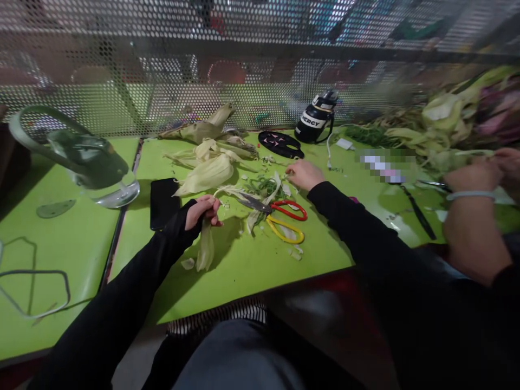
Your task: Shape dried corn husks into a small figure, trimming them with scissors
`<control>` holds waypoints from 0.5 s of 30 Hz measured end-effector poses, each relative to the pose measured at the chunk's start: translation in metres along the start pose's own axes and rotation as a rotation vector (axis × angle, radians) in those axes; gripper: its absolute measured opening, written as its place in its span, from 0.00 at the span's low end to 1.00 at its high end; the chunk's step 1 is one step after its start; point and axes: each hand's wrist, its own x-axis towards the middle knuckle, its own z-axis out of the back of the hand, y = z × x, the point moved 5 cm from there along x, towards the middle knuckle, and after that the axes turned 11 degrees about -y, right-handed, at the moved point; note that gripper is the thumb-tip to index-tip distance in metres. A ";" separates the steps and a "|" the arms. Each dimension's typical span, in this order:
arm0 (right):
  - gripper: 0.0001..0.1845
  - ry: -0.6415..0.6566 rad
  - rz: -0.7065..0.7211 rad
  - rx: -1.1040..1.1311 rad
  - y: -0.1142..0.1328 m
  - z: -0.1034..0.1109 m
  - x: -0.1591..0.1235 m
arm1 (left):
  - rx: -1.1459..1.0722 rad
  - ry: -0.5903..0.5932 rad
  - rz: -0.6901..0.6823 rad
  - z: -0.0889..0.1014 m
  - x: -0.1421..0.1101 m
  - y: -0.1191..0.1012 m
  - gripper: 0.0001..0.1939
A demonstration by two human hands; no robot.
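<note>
My left hand (204, 210) is closed on a pale corn husk (206, 249), whose wide end hangs below the fingers toward the table. Open-bladed scissors (266, 209) with one red and one yellow handle lie between my hands, apart from both. My right hand (306, 175) reaches to the far side of the scraps, its fingers curled together at the tips. Whatever they pinch is too small to make out. Beside it lie green strands (266, 187) and white husk bits. Larger pale husks (209, 173) are heaped beyond my left hand.
A dark phone (164, 203) and a green-handled clear jug (97, 168) stand to the left. Behind are a black bottle (312, 120), a flat black object (280, 144) and a perforated metal screen (162, 70). On the right, a co-worker's hands (475, 176) work near a husk pile (439, 119).
</note>
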 end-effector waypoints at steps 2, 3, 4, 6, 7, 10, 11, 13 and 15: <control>0.04 0.001 0.005 -0.013 0.001 0.004 0.003 | 0.012 0.004 0.000 0.000 -0.001 -0.001 0.15; 0.05 0.008 0.007 -0.009 0.001 0.008 0.006 | 0.014 0.007 -0.002 -0.001 -0.002 -0.002 0.15; 0.06 0.015 0.010 0.002 0.000 0.013 0.008 | 0.013 0.007 -0.005 -0.003 -0.003 -0.004 0.14; 0.07 0.018 0.016 0.035 -0.001 0.026 0.013 | 0.006 -0.012 -0.005 -0.005 -0.005 -0.006 0.14; 0.09 0.008 0.017 0.046 0.000 0.034 0.015 | 0.005 -0.029 -0.001 -0.006 -0.006 -0.007 0.14; 0.11 -0.101 -0.016 0.130 0.007 0.060 0.017 | 0.007 -0.048 0.011 -0.006 -0.006 -0.006 0.14; 0.11 -0.154 -0.041 0.202 0.011 0.069 0.017 | 0.004 -0.039 0.008 -0.006 -0.006 -0.005 0.14; 0.10 -0.256 -0.118 0.425 0.021 0.085 0.015 | -0.009 -0.013 -0.004 -0.005 -0.005 -0.004 0.13; 0.10 -0.297 -0.197 0.632 0.033 0.097 0.012 | -0.020 -0.003 -0.013 -0.004 -0.005 -0.004 0.13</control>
